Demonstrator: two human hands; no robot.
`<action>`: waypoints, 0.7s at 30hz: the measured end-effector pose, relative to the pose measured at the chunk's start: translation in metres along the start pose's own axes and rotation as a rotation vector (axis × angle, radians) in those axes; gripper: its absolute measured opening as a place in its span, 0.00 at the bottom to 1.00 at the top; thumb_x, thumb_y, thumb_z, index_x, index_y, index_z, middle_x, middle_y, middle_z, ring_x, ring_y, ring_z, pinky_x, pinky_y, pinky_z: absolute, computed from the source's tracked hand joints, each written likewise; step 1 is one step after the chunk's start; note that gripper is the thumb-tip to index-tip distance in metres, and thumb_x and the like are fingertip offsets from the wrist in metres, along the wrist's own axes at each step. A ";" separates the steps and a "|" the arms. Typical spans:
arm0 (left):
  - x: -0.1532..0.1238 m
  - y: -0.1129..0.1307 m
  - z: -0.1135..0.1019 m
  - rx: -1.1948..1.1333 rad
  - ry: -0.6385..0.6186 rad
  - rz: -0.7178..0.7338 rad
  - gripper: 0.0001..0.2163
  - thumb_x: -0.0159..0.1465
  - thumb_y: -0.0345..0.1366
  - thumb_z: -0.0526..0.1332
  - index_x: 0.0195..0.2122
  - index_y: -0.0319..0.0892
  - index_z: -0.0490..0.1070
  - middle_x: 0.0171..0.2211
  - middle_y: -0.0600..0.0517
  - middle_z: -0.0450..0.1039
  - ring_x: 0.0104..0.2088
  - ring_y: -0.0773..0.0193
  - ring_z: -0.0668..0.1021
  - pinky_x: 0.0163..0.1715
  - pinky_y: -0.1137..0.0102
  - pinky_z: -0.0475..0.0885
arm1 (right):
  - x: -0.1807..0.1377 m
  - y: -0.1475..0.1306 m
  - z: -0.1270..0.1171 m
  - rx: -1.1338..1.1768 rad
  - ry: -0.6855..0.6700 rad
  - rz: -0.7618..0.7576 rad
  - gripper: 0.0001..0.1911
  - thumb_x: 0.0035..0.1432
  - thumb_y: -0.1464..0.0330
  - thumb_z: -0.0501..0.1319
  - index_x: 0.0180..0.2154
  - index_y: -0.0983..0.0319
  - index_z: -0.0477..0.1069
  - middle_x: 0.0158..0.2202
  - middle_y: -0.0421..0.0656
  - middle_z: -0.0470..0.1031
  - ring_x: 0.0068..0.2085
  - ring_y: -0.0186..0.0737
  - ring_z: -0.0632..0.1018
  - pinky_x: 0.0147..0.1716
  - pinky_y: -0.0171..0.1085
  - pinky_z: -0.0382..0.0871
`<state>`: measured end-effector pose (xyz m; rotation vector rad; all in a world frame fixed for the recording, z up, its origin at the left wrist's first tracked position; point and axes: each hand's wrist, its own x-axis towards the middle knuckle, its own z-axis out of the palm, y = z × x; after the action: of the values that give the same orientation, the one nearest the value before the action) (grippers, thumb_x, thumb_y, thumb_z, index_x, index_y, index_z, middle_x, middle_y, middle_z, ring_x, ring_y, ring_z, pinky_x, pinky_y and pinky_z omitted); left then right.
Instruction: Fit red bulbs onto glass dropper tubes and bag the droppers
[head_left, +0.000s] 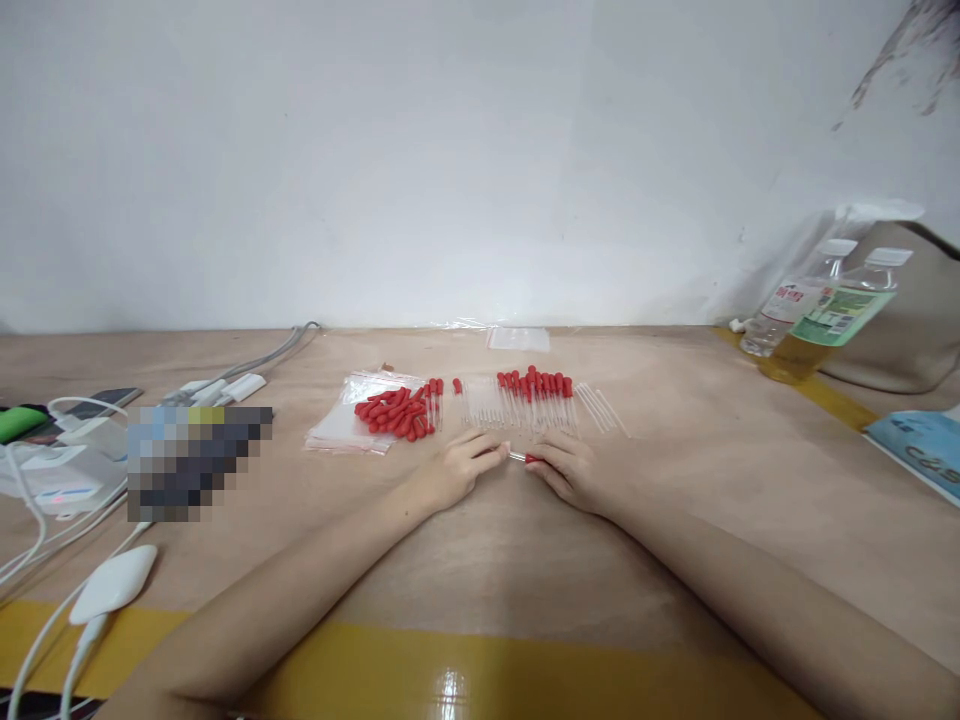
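Observation:
Between my hands is a glass dropper tube [517,456], held level just above or on the table. My left hand [466,468] pinches its left end. The fingers of my right hand [568,470] are closed on a red rubber bulb [532,459] at the tube's other end; how far the bulb sits over the glass is hidden. Behind my hands lies a row of droppers with red bulbs [534,385], beside bare glass tubes [480,400]. A heap of loose red bulbs [390,412] rests on clear plastic bags [337,425] to the left. More glass tubes [600,408] lie to the right.
White chargers and cables [67,480] spread over the left side, near a blurred-out object [187,460]. Two drink bottles [832,310] lean against a bag [892,320] at the right. A blue packet [919,450] lies near them. A wall [450,180] closes the back.

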<state>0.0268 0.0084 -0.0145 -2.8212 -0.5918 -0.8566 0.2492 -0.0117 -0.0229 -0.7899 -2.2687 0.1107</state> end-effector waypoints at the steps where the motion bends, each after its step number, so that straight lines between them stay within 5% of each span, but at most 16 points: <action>1: 0.000 0.000 0.001 -0.002 0.009 0.003 0.16 0.62 0.23 0.47 0.49 0.40 0.63 0.40 0.46 0.70 0.41 0.63 0.71 0.39 0.66 0.70 | 0.000 0.001 0.000 -0.012 -0.011 0.001 0.10 0.60 0.67 0.48 0.36 0.61 0.67 0.31 0.45 0.69 0.32 0.38 0.70 0.31 0.37 0.67; 21: 0.005 0.009 0.002 0.028 -0.001 -0.133 0.16 0.61 0.23 0.47 0.49 0.40 0.62 0.42 0.47 0.69 0.43 0.63 0.72 0.43 0.67 0.70 | 0.009 0.005 0.003 -0.007 0.004 0.041 0.11 0.60 0.67 0.49 0.40 0.60 0.67 0.34 0.45 0.70 0.35 0.39 0.72 0.35 0.39 0.68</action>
<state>0.0354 0.0021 -0.0139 -2.7825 -0.7926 -0.8615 0.2450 -0.0017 -0.0215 -0.8397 -2.2513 0.1205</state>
